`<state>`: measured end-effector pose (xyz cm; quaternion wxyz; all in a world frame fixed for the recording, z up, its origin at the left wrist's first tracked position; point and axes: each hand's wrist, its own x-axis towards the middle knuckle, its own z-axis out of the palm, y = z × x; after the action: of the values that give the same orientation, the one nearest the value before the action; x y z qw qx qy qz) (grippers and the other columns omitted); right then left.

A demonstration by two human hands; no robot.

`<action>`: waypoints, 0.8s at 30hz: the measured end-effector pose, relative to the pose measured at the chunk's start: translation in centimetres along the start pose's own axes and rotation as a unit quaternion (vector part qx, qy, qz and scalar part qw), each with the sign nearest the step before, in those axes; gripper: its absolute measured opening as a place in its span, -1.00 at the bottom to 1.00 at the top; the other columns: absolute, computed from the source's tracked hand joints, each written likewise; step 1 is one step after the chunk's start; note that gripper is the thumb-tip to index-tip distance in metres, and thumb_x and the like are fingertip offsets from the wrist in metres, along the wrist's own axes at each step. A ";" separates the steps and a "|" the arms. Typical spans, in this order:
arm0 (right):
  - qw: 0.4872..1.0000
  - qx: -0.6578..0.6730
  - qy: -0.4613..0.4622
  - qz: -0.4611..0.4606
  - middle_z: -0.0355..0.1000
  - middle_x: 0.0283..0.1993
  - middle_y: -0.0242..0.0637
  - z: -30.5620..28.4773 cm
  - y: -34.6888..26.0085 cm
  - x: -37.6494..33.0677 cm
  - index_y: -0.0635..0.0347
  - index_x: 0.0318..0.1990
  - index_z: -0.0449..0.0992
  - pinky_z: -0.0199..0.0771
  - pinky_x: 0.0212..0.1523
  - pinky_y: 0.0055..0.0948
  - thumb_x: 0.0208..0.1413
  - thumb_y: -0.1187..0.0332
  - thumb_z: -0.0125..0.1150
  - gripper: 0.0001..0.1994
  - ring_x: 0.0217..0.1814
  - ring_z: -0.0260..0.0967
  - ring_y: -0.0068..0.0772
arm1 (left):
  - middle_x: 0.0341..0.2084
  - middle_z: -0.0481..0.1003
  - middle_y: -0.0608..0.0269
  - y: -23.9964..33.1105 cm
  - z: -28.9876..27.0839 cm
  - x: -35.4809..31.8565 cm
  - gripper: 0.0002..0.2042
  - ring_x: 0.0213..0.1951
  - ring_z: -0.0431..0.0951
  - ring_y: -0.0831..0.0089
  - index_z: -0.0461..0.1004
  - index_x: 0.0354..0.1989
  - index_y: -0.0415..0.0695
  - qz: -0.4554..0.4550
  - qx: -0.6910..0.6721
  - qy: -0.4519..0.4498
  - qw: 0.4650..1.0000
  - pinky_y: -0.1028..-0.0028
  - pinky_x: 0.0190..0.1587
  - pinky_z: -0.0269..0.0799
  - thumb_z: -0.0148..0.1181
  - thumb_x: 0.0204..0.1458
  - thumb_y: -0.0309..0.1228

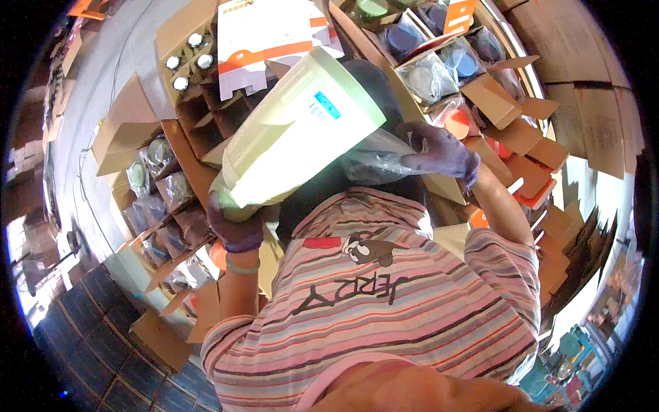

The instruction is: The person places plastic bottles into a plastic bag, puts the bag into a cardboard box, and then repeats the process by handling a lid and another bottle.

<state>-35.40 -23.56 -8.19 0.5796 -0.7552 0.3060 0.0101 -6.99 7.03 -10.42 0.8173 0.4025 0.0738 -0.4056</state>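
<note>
A tall, tapered, pale green plastic container [295, 141] slants across the middle in front of my chest, with a small blue label [325, 106] near its wide end. My left hand [235, 223], in a dark purplish glove, is wrapped round its narrow lower-left end. A clear plastic bag [379, 156] hangs beside the wide end. The fingers of my right hand [443, 151], gloved alike, are closed on that bag. Whether the bag still covers part of the container, I cannot tell.
Left of me an open carton [195, 123] holds white-capped items, with bagged cups [158, 154] in another box below. A white-and-orange printed box [264, 44] lies beyond. On the right, cartons hold bagged blue-lidded containers [460, 60] and an orange one [456, 123]. Cardboard flaps [493, 101] stick up there.
</note>
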 end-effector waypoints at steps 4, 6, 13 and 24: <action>0.996 -0.036 0.068 0.053 0.32 -0.44 -0.52 -1.0 -0.6 1.5 0.25 -0.19 0.49 0.31 -0.35 -0.58 0.19 0.24 0.12 -0.77 -0.39 0.24 -0.62 | 0.08 0.34 0.07 -0.6 2.2 -0.5 -0.38 0.11 0.36 0.16 0.20 0.19 -0.20 0.141 0.452 -0.041 0.880 0.17 0.18 0.25 -0.01 0.03 -0.04; 0.987 0.056 0.149 -0.001 0.48 -0.41 -0.34 -1.4 0.4 2.3 0.27 -0.20 0.52 0.39 -0.33 -0.47 0.18 0.23 0.14 -0.74 -0.41 0.34 -0.53 | 0.09 0.32 0.05 -0.8 2.6 -0.2 -0.37 0.12 0.35 0.19 0.13 0.23 -0.21 0.117 0.387 -0.080 0.911 0.21 0.19 0.24 -0.02 0.03 -0.08; 0.949 0.135 0.282 -0.051 0.42 -0.39 -0.51 -1.6 -6.1 2.2 0.20 -0.21 0.54 0.18 -0.48 -0.71 0.22 0.23 0.10 -0.77 -0.48 0.19 -0.73 | 0.08 0.29 0.04 -2.2 0.9 1.2 -0.35 0.11 0.34 0.23 0.08 0.26 -0.19 0.067 0.277 -0.103 0.953 0.29 0.17 0.27 0.08 -0.02 -0.25; 0.832 -0.166 0.083 -0.522 0.42 -0.32 -0.25 8.7 -10.4 0.2 0.14 -0.24 0.51 0.46 -0.53 -0.39 -0.02 0.36 0.20 -0.83 -0.41 0.43 -0.29 | 0.09 0.22 0.05 -4.1 6.3 0.7 -0.35 0.07 0.30 0.26 0.09 0.25 -0.27 0.411 0.488 -0.037 0.769 0.33 0.16 0.20 0.17 -0.01 -0.31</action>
<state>-27.31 -14.53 -2.04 0.3369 -0.8855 -0.0933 -0.3062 -10.80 0.63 -9.03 0.6014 0.7238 -0.3371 -0.0264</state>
